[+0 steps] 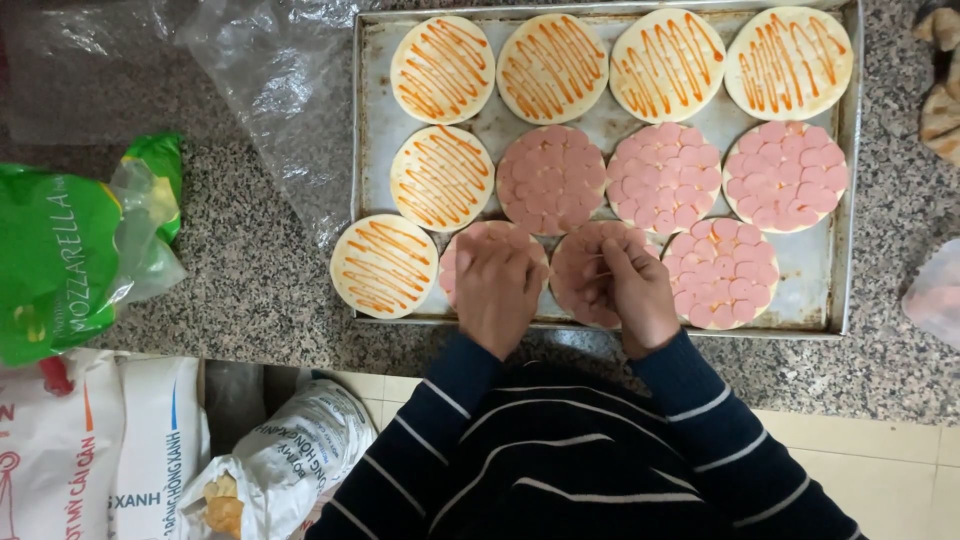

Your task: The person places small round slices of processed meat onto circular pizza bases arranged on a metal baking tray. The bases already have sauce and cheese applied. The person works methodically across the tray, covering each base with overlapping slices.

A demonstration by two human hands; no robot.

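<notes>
My left hand (497,285) lies over the small round base (450,262) at the near edge of the metal tray (372,120), fingers curled down onto it; whether they pinch a slice underneath I cannot tell. My right hand (630,290) sits on the next base (575,275), fingers drawn together as if pinching a pink sausage slice, though the slice itself is hidden.

The risks as I judge them: both bases lie close to the tray's front rim, and the sauced base (384,266) at the left corner already hangs over the tray edge onto the counter (250,250), so a nudge from my left wrist could push it off or smear its orange sauce. My sleeves (450,390) hover just above the rim and could drag across the toppings. Pressing too hard may shift slices already laid and leave gaps.

The two bases under my hands look mostly covered with overlapping pale pink rounds, like the finished ones (664,176) in the middle row. Six others carry only orange zigzag sauce (442,68). A green cheese bag (70,250) lies well apart on the left.
</notes>
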